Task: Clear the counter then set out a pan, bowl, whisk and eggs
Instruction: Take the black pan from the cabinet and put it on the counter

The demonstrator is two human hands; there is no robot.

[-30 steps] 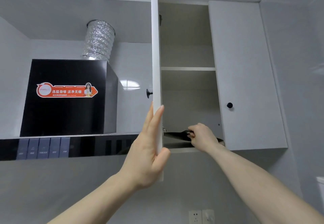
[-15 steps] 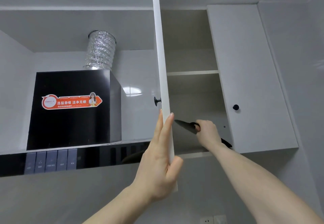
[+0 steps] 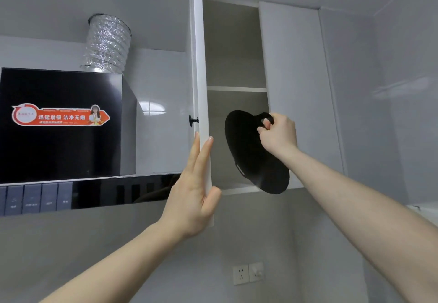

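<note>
Tilting up since earlier: pan (image 3: 254, 153)

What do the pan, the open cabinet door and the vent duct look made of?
Pan: matte black, no glare, likely coated metal or cast iron; cannot tell which.
Cabinet door: smooth white panel with a clean square edge, probably laminated or painted board.
Vent duct: crinkled, shiny silver with ribbed rings, looks like flexible aluminium foil.
</note>
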